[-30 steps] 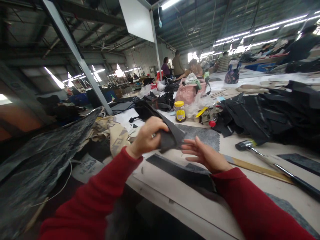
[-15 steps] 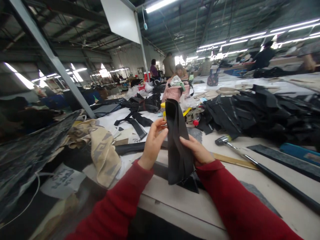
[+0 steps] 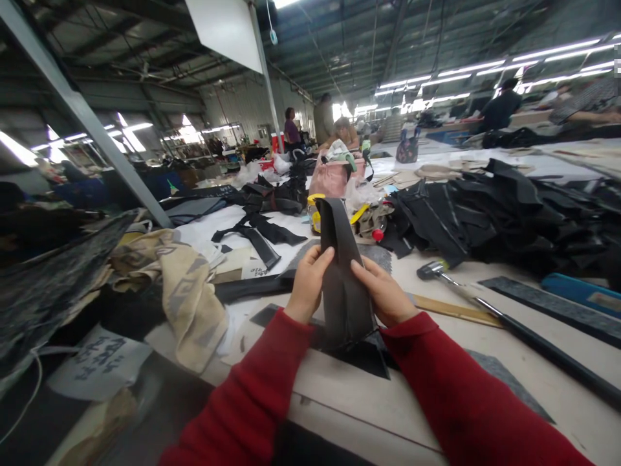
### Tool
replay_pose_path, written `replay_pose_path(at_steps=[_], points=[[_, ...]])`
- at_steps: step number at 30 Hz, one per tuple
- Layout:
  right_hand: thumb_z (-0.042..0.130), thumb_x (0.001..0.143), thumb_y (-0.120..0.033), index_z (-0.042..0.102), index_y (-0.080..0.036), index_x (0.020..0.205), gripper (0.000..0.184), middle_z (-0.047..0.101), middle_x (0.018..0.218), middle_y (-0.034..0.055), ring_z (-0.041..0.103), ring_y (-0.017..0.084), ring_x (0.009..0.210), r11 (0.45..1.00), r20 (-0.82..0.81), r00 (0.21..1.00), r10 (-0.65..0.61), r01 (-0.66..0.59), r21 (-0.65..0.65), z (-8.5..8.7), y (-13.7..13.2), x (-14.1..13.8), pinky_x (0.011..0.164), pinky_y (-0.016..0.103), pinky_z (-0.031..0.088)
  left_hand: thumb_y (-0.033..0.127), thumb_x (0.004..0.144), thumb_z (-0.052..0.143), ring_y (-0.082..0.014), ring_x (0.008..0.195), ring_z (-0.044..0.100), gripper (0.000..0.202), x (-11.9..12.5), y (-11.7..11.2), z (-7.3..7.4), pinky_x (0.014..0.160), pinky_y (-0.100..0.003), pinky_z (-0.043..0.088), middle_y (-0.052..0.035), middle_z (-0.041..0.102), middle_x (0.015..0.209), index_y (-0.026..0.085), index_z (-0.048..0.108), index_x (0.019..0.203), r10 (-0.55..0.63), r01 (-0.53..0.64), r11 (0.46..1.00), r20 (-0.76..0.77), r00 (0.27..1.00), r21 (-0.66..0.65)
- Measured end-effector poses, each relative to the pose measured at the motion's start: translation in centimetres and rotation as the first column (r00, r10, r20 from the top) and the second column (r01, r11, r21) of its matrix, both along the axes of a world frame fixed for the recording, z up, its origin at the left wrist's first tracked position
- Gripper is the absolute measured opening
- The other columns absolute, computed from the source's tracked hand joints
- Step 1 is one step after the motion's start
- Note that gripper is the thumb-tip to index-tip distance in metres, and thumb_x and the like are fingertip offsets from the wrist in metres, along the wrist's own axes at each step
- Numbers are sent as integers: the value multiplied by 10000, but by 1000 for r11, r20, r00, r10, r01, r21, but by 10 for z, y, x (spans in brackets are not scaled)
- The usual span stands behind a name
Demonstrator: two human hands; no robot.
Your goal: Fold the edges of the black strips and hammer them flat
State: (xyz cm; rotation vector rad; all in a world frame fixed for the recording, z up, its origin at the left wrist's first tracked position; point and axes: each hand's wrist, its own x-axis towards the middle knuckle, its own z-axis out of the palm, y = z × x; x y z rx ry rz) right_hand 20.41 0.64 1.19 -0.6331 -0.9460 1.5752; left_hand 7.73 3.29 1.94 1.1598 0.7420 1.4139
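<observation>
Between my two hands a folded strip of black leather-like material [image 3: 339, 285] stands nearly upright, its upper end bent over. My left hand [image 3: 312, 283] pinches its left edge, thumb on the near face. On the opposite edge my right hand [image 3: 385, 291] is closed, with the thumb in front and the fingers behind, partly hidden. Below the strip, a flat black piece [image 3: 371, 356] lies on the pale work board [image 3: 339, 395].
A hammer [image 3: 466, 294] and a wooden ruler [image 3: 451, 309] lie to the right. Behind them is a heap of black pieces [image 3: 504, 213]. A patterned cloth [image 3: 191, 304] is at left, a pink bag [image 3: 332, 178] farther back. Other people work in the distance.
My left hand has come in from beside the strip and now grips its left edge. The strip's near face has flattened out. The view has shifted slightly.
</observation>
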Motion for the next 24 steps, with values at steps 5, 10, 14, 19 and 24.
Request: replay_pose_path(at_steps=[5, 10, 14, 19, 24], points=[[694, 675, -344, 643, -215, 966, 322, 703, 882, 12, 630, 189, 865, 995, -15, 996, -92, 91, -46, -6, 3, -1, 809, 333, 484, 352, 792, 564, -107, 634, 520, 182, -5, 1, -3, 566, -202, 413, 16, 561, 729, 172, 556, 817, 129, -102, 984, -193, 973, 144], [710, 652, -348, 642, -221, 940, 322, 704, 869, 6, 632, 187, 825, 968, 80, 965, -248, 249, -2, -15, 10, 6, 816, 353, 473, 335, 838, 489, -125, 658, 500, 172, -6, -4, -5, 586, -222, 392, 3, 546, 722, 176, 541, 800, 345, -194, 920, -465, 815, 341], [700, 661, -354, 634, -229, 965, 336, 698, 910, 7, 624, 194, 866, 963, 117, 956, -270, 268, 34, -14, 13, 9, 839, 362, 466, 296, 845, 466, -122, 637, 468, 155, -10, -3, -4, 599, -228, 376, 15, 509, 681, 181, 507, 751, 445, -230, 875, -517, 731, 426], [667, 700, -353, 631, -248, 986, 306, 686, 976, -18, 597, 175, 965, 977, 124, 970, -210, 214, -16, -8, 10, 8, 919, 331, 430, 296, 841, 456, -140, 741, 503, 147, -14, 3, -4, 685, -240, 405, 1, 546, 754, 175, 524, 792, 421, -264, 889, -441, 793, 375], [617, 755, -340, 628, -229, 988, 258, 689, 973, 10, 612, 182, 948, 984, 87, 992, -97, 108, -140, -4, 3, 3, 860, 325, 475, 309, 823, 483, -149, 794, 528, 161, -9, 1, -5, 739, -250, 424, -8, 570, 790, 164, 553, 813, 324, -201, 925, -390, 862, 323]])
